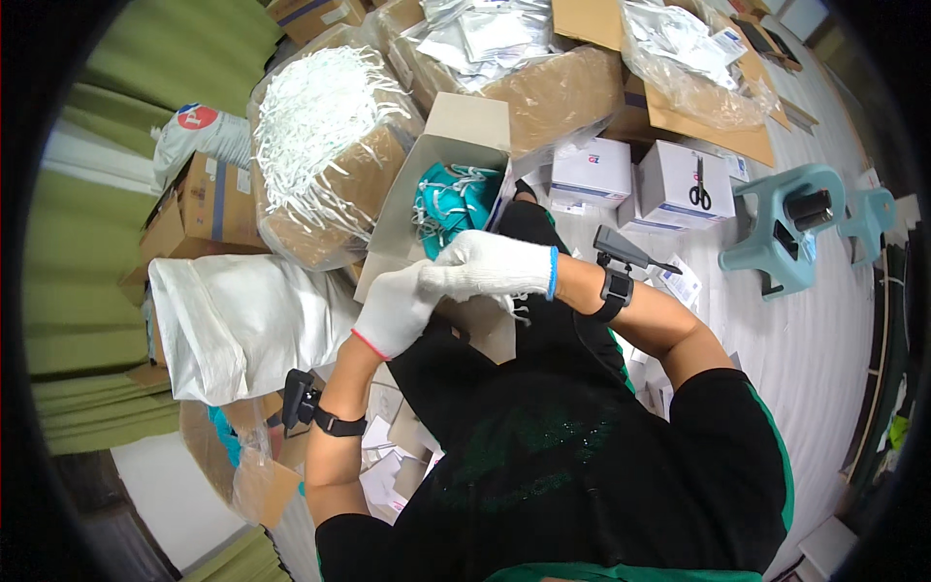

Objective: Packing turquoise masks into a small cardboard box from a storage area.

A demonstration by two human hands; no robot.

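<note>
My left hand [396, 308], in a white knit glove with a red cuff edge, meets my right hand [490, 266], gloved in white with a blue cuff edge. Their fingers are closed together at the near edge of an open carton [467, 118]; what they pinch is hidden. Inside the carton lie teal pieces [456, 209] with white cords, their kind unclear. Some white cord [518, 308] shows just below my right hand; whether it is held I cannot tell. A heap of white cords [325, 121] covers a plastic-wrapped carton left of the open one.
A white sack [247, 325] lies left. Large cartons of plastic packets [490, 34] stand at the back. Black scissors [699, 184] rest on a white box [659, 189]. Farther right is a blue-grey stool [790, 228]. Papers [383, 475] are scattered beneath my left arm.
</note>
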